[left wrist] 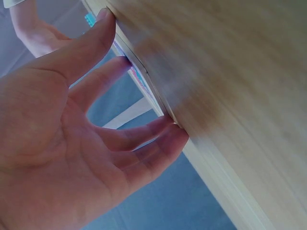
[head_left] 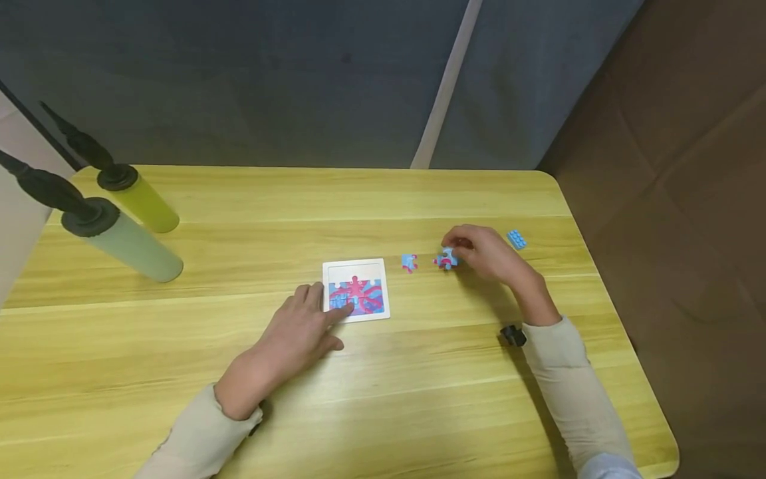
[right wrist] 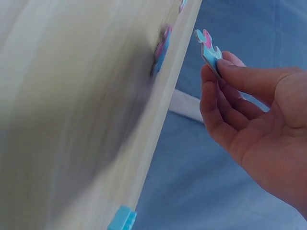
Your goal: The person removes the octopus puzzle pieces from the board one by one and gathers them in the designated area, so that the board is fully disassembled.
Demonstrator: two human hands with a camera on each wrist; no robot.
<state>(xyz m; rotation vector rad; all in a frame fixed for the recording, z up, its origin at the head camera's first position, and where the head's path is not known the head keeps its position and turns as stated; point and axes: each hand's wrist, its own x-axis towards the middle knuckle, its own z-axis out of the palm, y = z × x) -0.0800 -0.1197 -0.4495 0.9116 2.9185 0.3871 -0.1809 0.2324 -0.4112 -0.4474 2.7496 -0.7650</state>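
Observation:
A white-framed puzzle tray lies on the table, its lower part filled with pieces showing a pink octopus on blue. My left hand rests at its left side, the index finger reaching over the lower pieces. In the left wrist view, the left hand's fingertips touch the tray edge and the tabletop. My right hand pinches a blue-and-pink puzzle piece between thumb and fingers, raised off the table. Below it, another piece lies on the table. A loose piece sits just right of the tray.
A blue toy brick lies beyond the right hand. Two hand pumps, one pale green and one yellow-green, stand at the table's left. A dark cloth wall rises behind the wooden table.

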